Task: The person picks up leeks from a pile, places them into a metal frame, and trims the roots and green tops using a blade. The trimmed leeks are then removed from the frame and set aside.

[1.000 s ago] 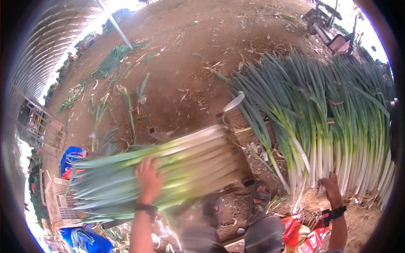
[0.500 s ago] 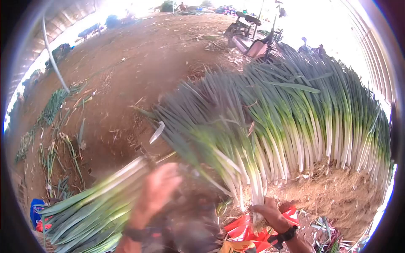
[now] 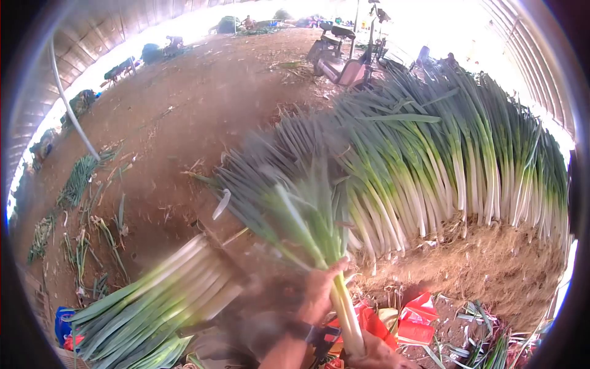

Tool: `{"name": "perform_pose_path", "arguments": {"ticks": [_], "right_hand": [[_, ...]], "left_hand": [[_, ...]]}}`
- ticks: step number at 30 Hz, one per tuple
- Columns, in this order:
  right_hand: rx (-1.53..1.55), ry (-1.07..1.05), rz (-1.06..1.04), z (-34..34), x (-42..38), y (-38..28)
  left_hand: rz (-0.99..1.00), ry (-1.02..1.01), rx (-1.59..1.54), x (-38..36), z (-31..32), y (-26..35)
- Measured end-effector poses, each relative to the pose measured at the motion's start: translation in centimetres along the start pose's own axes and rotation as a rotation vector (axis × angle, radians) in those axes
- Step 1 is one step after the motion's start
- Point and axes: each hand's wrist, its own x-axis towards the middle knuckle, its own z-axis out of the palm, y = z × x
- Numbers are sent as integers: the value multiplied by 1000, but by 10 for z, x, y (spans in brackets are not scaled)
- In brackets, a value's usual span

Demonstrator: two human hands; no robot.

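A bunch of long green onions (image 3: 344, 301) is held tilted in front of me, leaves up and white ends down. My left hand (image 3: 321, 292) is closed round the stems where white turns green. Lower down, my right hand (image 3: 376, 355) is closed round the white ends, partly cut off by the frame's edge. Behind the bunch stands a long row of green onions (image 3: 455, 154), white ends toward me. At the left lies a trimmed-looking pile of green onions (image 3: 160, 295), its white ends pointing up and right.
Red plastic packaging (image 3: 418, 320) lies on the ground by my right hand. Scraps of leaves (image 3: 491, 338) lie at the lower right. Loose green onions (image 3: 78, 181) are strewn at the left near a pole (image 3: 70, 104). A parked tricycle-like vehicle (image 3: 350, 61) stands at the back.
My left hand has moved right from beside the left pile onto the stems. My right hand has come lower with the bunch, which is now apart from the row. The view has shifted slightly.
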Motion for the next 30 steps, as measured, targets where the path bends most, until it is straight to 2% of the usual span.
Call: {"name": "perform_pose_path", "arguments": {"ticks": [4,5,10,14,16,17,18,19,20,21,22,23,24,26,28,30], "right_hand": [[-25,12,-41,6,0,8],[-43,10,-54,6,4,6],[-145,-6,-117,8,22,-13],[-226,-46,-198,18,43,-26],[-453,-77,-361,26,54,-25],[-688,-73,-500,32,62,-19],[-1582,90,-782,45,65,-5],[-1941,209,-959,52,75,6],[-1956,231,-1090,61,84,-10],[-1317,-67,-1170,69,83,-90],[-709,-407,-1195,77,82,-170],[-764,-440,-1252,96,101,-184],[-815,-473,-1310,115,120,-199],[-840,-463,-1438,162,164,-227],[-977,-386,-1393,211,189,-257],[-893,-298,-1565,258,232,-258]], "left_hand": [[-74,-22,-136,-11,-10,26],[-8,-18,-147,-10,-11,27],[47,33,-140,-29,-25,48],[204,91,-192,-42,-47,75],[334,147,-173,-77,-42,110],[400,166,-191,-90,-49,125],[461,190,-208,-109,-54,142],[591,199,-108,-141,-58,158],[763,264,14,-163,-65,171],[856,247,-31,-186,-83,184],[966,386,40,-213,-85,193],[1070,494,179,-232,-109,201],[1126,456,35,-252,-121,209],[1386,502,-25,-275,-142,217],[1422,516,-110,-289,-194,216],[1417,579,-205,-289,-248,208]]}}
